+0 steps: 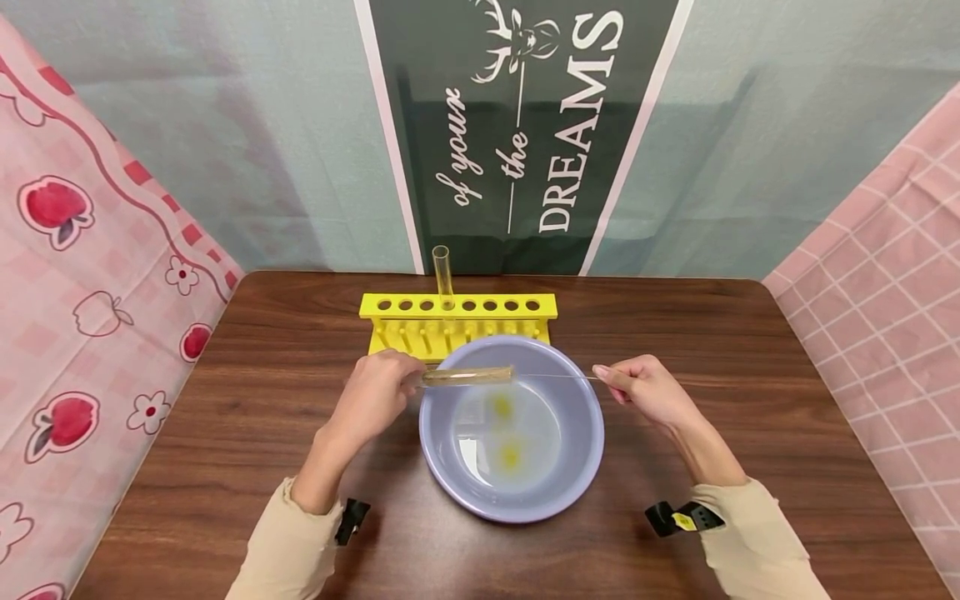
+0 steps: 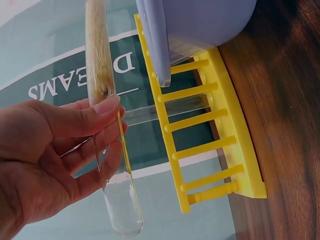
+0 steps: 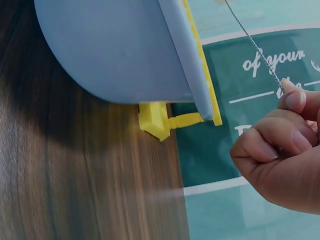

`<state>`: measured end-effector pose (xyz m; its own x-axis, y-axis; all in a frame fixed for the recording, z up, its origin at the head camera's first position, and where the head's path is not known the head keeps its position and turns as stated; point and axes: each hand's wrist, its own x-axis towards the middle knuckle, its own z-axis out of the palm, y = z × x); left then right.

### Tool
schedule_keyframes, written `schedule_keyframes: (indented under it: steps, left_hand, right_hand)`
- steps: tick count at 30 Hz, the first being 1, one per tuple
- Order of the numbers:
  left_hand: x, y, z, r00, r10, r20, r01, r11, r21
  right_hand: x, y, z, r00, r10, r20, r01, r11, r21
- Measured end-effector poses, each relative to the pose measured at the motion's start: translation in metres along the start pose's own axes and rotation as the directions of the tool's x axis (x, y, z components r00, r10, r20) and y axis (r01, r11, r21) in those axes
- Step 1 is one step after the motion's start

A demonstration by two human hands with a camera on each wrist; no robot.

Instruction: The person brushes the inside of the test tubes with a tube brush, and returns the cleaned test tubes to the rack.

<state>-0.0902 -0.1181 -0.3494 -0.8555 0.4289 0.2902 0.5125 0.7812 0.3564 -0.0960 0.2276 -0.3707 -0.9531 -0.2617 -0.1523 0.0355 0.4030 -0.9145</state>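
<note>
My left hand (image 1: 382, 388) grips a clear glass test tube (image 2: 124, 212) between thumb and fingers, holding it nearly level over the basin's far part. Inside the tube sits the bristly head of a test tube brush (image 2: 101, 55), and its closed end points left. From the tube's mouth the thin twisted wire handle (image 3: 254, 44) of the brush runs right to my right hand (image 1: 651, 393), which pinches it by thumb and forefinger. Below lies a lilac basin (image 1: 590, 454) with water (image 1: 536, 429) in it and two yellowish patches.
Behind the basin stands a yellow test tube rack (image 1: 491, 306), partly overlapped by the rim. Another test tube (image 1: 442, 275) stands upright in it. The brown wooden table (image 1: 255, 417) is bordered by a patterned cloth (image 1: 127, 275) on the left and hanging cloths behind and right.
</note>
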Motion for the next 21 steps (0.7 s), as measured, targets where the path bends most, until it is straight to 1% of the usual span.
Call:
schedule_keyframes:
  steps: [2, 6, 9, 14, 21]
  left_hand:
    - [0.002, 0.003, 0.002, 1.0, 0.014, 0.011, -0.014, 1.0, -0.002]
    - [0.006, 0.008, 0.007, 0.999, 0.041, 0.028, -0.042, 0.999, 0.006]
    - [0.007, 0.01, 0.009, 0.999, 0.043, 0.029, -0.044, 0.999, 0.016]
    - [0.008, 0.012, 0.009, 0.999, 0.044, 0.03, -0.044, 0.999, 0.002]
    - [0.011, 0.019, 0.014, 0.996, 0.076, 0.056, -0.075, 0.997, -0.022]
  right_hand:
    - [0.002, -0.001, 0.006, 1.0, 0.005, 0.022, -0.005, 1.0, 0.015]
    - [0.005, -0.006, 0.02, 0.999, 0.028, 0.046, -0.033, 0.993, 0.116]
    - [0.006, -0.009, 0.024, 0.998, 0.05, 0.026, -0.054, 0.986, 0.159]
    - [0.007, -0.014, 0.029, 0.998, 0.058, 0.016, -0.059, 0.991, 0.118]
    - [0.01, -0.021, 0.045, 0.996, 0.033, 0.082, -0.043, 0.992, 0.119]
